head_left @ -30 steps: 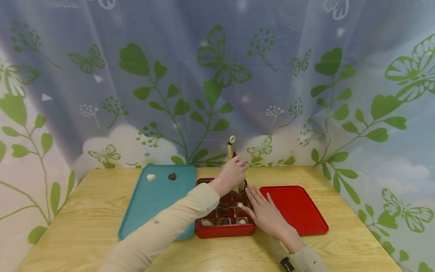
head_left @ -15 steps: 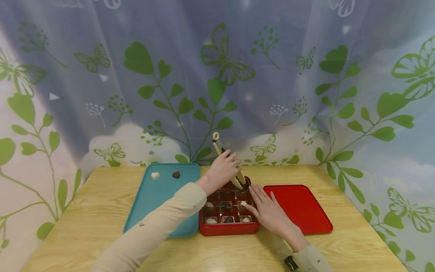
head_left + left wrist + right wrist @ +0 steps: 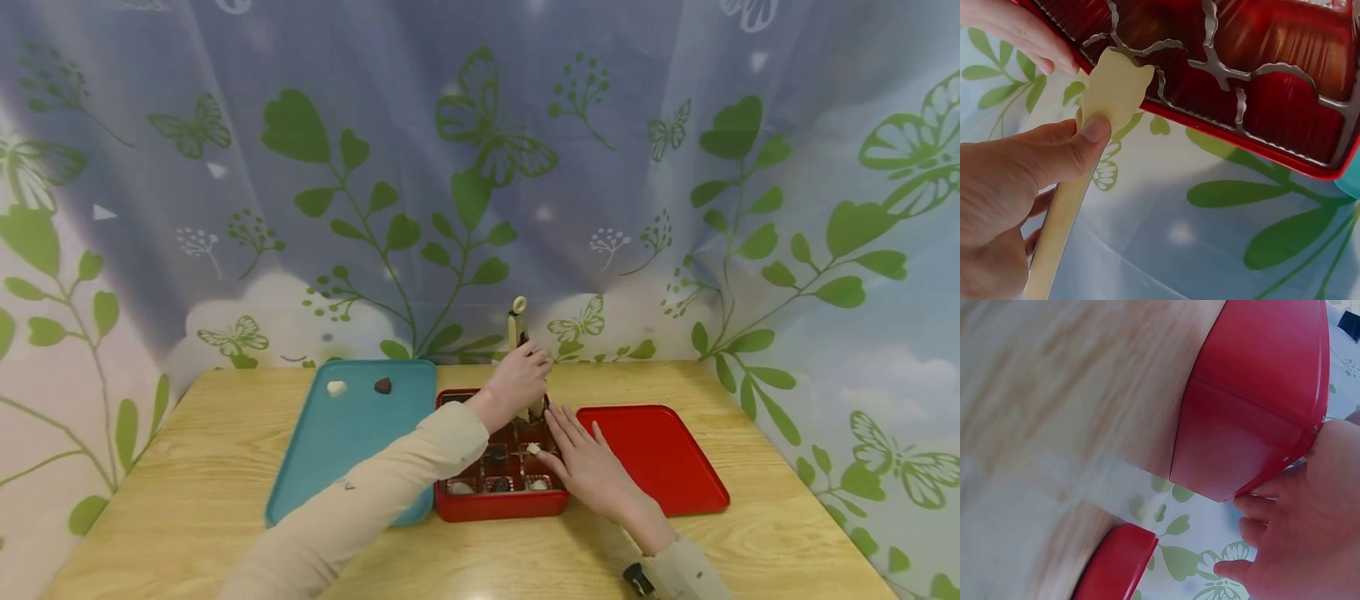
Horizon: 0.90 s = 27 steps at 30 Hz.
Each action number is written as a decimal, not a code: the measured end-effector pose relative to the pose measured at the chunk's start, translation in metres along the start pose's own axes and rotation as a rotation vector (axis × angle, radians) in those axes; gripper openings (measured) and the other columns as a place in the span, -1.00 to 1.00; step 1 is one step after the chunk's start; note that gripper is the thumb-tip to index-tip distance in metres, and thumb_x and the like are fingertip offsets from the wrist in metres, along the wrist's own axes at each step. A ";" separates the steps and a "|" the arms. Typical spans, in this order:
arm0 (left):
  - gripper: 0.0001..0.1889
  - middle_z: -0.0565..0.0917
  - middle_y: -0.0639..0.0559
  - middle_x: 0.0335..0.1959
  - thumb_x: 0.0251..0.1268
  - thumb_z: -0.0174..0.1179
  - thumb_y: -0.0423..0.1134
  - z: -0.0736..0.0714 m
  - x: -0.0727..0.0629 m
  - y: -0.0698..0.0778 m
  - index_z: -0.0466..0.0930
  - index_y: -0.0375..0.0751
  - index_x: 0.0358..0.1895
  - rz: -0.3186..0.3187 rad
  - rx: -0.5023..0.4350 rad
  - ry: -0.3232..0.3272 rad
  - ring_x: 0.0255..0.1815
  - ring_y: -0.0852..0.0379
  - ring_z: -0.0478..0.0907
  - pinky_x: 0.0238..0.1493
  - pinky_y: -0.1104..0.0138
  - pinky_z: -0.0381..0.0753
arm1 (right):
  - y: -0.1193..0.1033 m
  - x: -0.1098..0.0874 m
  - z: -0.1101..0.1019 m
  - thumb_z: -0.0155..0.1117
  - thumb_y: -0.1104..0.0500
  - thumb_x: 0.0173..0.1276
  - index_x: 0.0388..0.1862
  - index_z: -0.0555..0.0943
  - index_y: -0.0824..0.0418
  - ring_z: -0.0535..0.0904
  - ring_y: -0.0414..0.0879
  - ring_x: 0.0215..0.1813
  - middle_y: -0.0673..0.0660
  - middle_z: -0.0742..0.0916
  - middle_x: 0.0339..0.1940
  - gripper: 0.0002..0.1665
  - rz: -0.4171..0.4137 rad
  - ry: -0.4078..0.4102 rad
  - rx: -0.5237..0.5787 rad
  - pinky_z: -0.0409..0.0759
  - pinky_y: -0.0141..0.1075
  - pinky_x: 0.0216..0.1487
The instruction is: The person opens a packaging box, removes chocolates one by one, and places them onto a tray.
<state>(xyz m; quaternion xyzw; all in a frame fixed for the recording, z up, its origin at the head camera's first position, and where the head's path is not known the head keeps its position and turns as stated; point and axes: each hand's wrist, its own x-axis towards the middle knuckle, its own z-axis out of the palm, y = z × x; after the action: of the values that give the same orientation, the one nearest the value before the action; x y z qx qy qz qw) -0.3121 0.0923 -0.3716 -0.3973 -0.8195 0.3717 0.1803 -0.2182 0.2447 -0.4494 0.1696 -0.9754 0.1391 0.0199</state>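
Observation:
My left hand grips cream-coloured tongs over the far right part of a red box. In the left wrist view, the thumb presses along the tongs' wide, scalloped end, which reaches the box rim and its clear divided insert. What lies between the tong tips is hidden. My right hand rests on the box's right side with fingers straight; in the right wrist view its fingers touch the red wall. Chocolates sit in several compartments, among them a dark one and a white one.
A blue tray stands left of the box, bearing a white chocolate and a dark chocolate. A red lid lies to the right. Behind the wooden table hangs a patterned curtain.
The tongs leaned left half a second ago and now stand nearly upright, as they did a second ago. My left hand has shifted right; my right hand stays at the box.

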 end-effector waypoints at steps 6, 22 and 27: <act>-0.73 0.50 0.33 0.36 0.48 0.21 -0.06 0.009 -0.008 -0.005 0.70 0.34 0.14 -0.025 -0.041 0.036 0.45 0.21 0.30 0.47 0.21 0.23 | -0.001 0.000 -0.001 -0.05 -0.22 0.62 0.63 0.11 0.32 0.00 0.22 0.65 0.26 0.13 0.66 -0.13 -0.014 0.018 -0.005 -0.02 0.36 0.51; -0.67 0.50 0.31 0.36 0.49 0.20 -0.09 0.005 -0.014 -0.010 0.64 0.33 0.23 -0.012 0.008 0.057 0.46 0.22 0.30 0.51 0.21 0.19 | 0.000 -0.001 -0.002 -0.04 -0.22 0.61 0.64 0.07 0.31 -0.04 0.21 0.66 0.24 0.09 0.67 -0.11 -0.001 -0.001 -0.004 -0.05 0.35 0.52; -0.73 0.50 0.32 0.37 0.47 0.22 -0.03 -0.002 -0.005 0.000 0.70 0.31 0.15 0.022 0.059 0.034 0.45 0.21 0.29 0.48 0.20 0.19 | 0.000 -0.002 -0.001 -0.04 -0.21 0.62 0.63 0.11 0.34 -0.01 0.23 0.65 0.28 0.12 0.66 -0.13 -0.012 0.005 0.020 -0.04 0.37 0.51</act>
<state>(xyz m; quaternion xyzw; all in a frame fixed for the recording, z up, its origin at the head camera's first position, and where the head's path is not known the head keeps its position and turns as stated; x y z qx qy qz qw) -0.3079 0.0890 -0.3703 -0.4072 -0.8005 0.3907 0.2018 -0.2166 0.2455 -0.4484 0.1754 -0.9729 0.1493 0.0217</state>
